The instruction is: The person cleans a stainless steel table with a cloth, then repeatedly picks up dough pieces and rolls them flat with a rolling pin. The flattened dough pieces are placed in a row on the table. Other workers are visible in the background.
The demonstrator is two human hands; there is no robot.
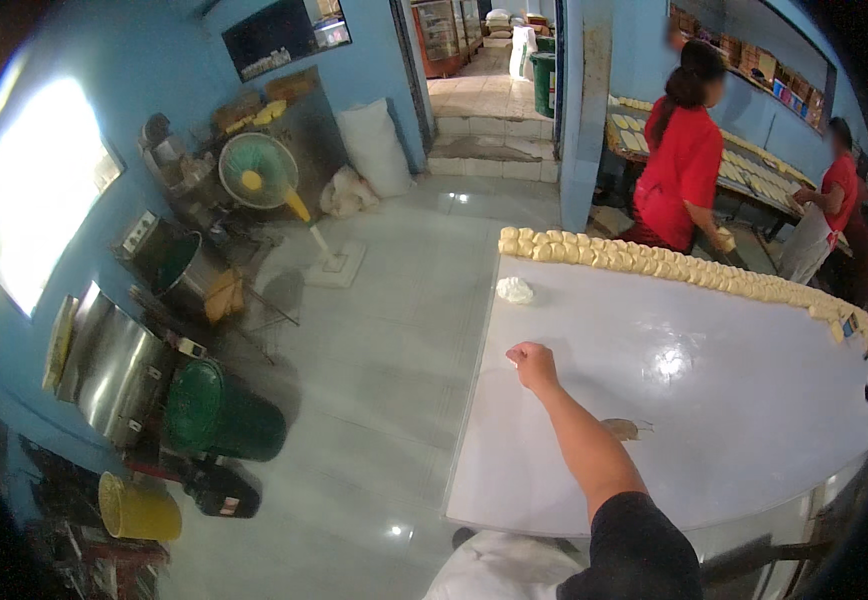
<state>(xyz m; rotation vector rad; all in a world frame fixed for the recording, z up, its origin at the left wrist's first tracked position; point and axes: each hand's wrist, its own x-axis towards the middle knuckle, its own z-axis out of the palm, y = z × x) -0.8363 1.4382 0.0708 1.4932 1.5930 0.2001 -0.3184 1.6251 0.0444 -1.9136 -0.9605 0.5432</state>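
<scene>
My right hand [534, 366] is closed in a fist just over the left part of the white table [594, 470]. A small pale bit shows at its fingers, too little to name. Beyond it, near the table's far left corner, sits a soft white lump [515, 290] whose kind I cannot make out; the hand is apart from it. Along the far edge run rows of pale yellow dough pieces [654, 262], packed closely together. My left hand is out of view.
Two people in red shirts, one person [684, 150] nearer, stand beyond the table by trays of flat dough pieces [754, 180]. A pedestal fan [259, 170], a green bin [219, 410] and a yellow bucket [140, 506] stand left. Steps [492, 150] lead to a doorway.
</scene>
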